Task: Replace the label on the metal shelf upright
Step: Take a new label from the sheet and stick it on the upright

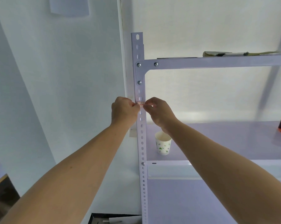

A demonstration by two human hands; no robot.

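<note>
label (140, 104) on perforated shelf upright (142, 143), pinched between both grips | left hand (124, 110) holds its left edge, right hand (159, 111) its right | risk: uneven pull could skew or tear it

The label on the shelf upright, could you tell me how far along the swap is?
Done: nothing the picture can confirm. In hand: both hands, left hand and right hand, pinch a small red-and-white label against the upright. Left: unclear whether it is coming off or going on.

left hand (124, 109) and right hand (160, 113) pinch label (140, 104) against upright (140, 88); paper cup (163, 145) on shelf (225, 139)
</note>
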